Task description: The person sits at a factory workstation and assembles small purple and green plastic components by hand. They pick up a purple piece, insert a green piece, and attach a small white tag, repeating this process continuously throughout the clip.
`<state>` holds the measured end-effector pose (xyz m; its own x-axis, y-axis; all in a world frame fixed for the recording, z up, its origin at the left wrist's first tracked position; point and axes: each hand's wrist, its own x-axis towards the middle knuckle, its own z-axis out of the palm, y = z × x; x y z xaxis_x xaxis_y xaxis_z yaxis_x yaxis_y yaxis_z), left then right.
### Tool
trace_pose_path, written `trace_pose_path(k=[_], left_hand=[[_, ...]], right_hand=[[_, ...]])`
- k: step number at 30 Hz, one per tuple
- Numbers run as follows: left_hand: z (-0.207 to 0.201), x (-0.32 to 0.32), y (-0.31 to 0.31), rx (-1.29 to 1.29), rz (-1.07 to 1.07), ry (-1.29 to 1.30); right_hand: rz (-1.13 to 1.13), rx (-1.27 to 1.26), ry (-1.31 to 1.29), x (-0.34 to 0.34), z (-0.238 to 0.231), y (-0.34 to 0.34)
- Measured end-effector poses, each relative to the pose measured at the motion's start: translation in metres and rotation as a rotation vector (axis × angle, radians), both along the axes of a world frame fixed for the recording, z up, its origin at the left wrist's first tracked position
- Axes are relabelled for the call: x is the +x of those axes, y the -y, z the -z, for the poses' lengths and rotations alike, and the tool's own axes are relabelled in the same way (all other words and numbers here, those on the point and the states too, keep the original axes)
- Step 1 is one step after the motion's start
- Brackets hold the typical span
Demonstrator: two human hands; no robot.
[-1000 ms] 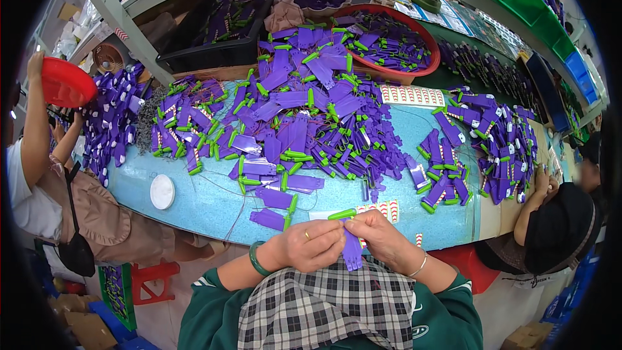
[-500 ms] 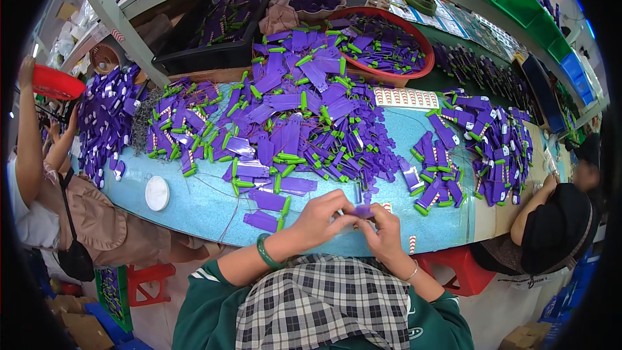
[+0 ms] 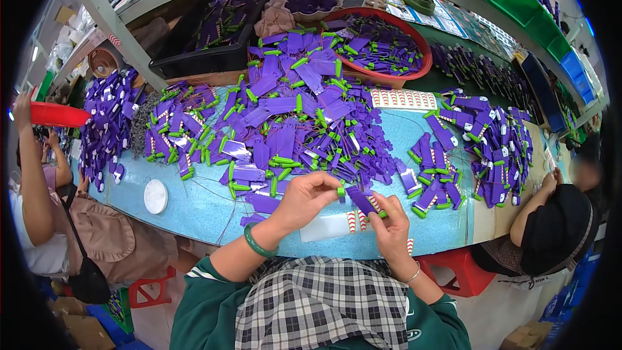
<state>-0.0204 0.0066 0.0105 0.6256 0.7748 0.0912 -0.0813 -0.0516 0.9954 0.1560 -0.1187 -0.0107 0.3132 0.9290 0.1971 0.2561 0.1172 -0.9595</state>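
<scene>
In my right hand (image 3: pixel 392 228) is a flat purple plastic piece (image 3: pixel 360 199) with a green end and a red-and-white striped sticker along one edge. The fingers pinch it near its green end. My left hand (image 3: pixel 303 202) is closed at the fingertips on a small green piece (image 3: pixel 341 192), just left of the purple one. Beneath both hands, a pale sticker sheet (image 3: pixel 324 227) lies on the blue table (image 3: pixel 194 206), with a few striped stickers (image 3: pixel 352 221) at its right end. A large heap of purple pieces with green ends (image 3: pixel 282 136) rises beyond my hands.
Smaller heaps lie right (image 3: pixel 499 149) and left (image 3: pixel 109 123). A white round lid (image 3: pixel 155 196) sits front left. At the back stand a red basin (image 3: pixel 424 58) and a black tray (image 3: pixel 188 61). Co-workers sit at both sides; one holds a red basin (image 3: pixel 59 115).
My hands have moved apart and slightly up, with the purple piece now turned to show its stripes. The sticker sheet has come into view. At left, the co-worker's red basin has moved lower.
</scene>
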Motion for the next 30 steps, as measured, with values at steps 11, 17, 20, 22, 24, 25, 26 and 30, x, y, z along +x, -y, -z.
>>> trace_pose_path(k=[11,17,20,22,24,25,26,30], left_hand=[[0.018,-0.011,0.022,-0.381,-0.083,0.202],[0.025,-0.020,0.039,-0.551,-0.052,0.169],[0.025,-0.026,0.046,-0.550,0.076,0.007],[0.027,-0.024,0.052,-0.343,0.271,-0.159],[0.014,-0.019,0.056,-0.255,0.237,-0.224],[0.010,-0.018,0.053,-0.274,0.199,-0.187],[0.007,-0.018,0.048,-0.294,0.161,-0.149],[-0.003,-0.016,0.045,-0.497,0.144,0.140]], right_hand=[[-0.034,0.132,0.239,-0.010,-0.008,-0.006],[-0.224,-0.058,0.290,0.006,-0.033,0.000],[-0.480,-0.191,0.304,0.024,-0.038,-0.003],[-0.698,-0.214,0.344,0.028,-0.033,-0.004],[-0.591,-0.282,0.261,0.020,-0.029,-0.001],[-0.499,-0.317,0.120,0.013,-0.026,0.001],[-0.405,-0.350,-0.020,0.005,-0.023,0.002],[-0.378,-0.097,-0.404,-0.024,-0.011,0.004]])
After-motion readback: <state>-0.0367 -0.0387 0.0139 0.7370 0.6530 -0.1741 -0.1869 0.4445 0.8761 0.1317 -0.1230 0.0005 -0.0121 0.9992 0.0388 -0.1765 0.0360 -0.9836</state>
